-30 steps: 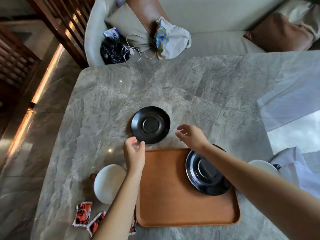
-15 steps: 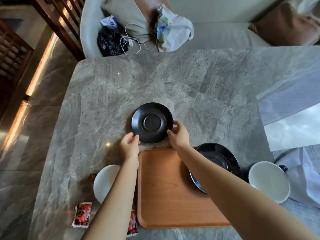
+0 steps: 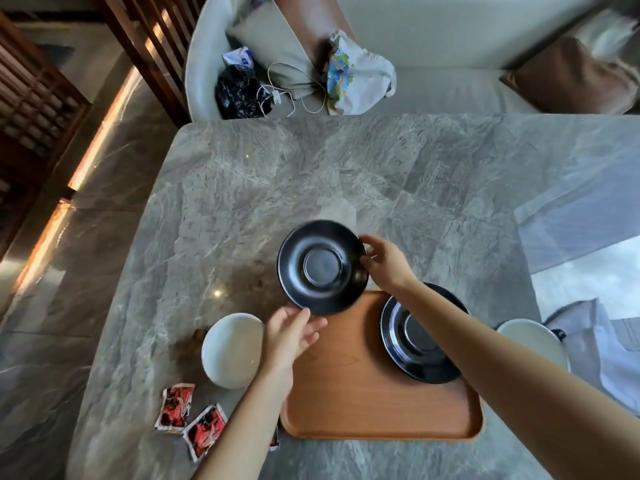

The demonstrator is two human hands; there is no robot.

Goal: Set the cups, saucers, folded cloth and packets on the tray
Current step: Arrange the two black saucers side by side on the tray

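Marble table (image 3: 311, 168) bears wooden tray (image 3: 363, 403); sofa (image 3: 450, 91) behind; slatted screen (image 3: 149, 39) left.

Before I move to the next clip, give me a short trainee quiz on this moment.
1. True or false: the held saucer already lies flat on the tray.
2. Which hand pinches that saucer's rim?
3. The white cup near the red packets stands: A on the tray; B on the table; C on a saucer.
Key: 1 false, the right hand holds it up, tilted; 2 the right; 3 B.
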